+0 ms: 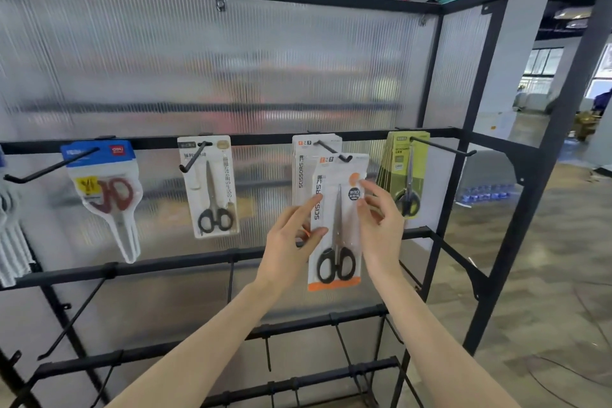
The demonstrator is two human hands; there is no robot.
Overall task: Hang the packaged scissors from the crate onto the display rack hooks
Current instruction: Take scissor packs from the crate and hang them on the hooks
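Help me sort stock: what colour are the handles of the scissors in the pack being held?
Black handles, clearest in the head view.

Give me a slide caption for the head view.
Both hands slip an orange-trimmed scissors pack onto a rack hook.

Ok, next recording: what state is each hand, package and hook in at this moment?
left hand: pinching the orange-trim package's left edge
right hand: fingers on its right edge
orange-trim scissors package: on the hook's tip, tilted
third hook: holds matching packages behind
green scissors packages: hanging
beige package: hanging
blue-header package: hanging
lower hooks: bare
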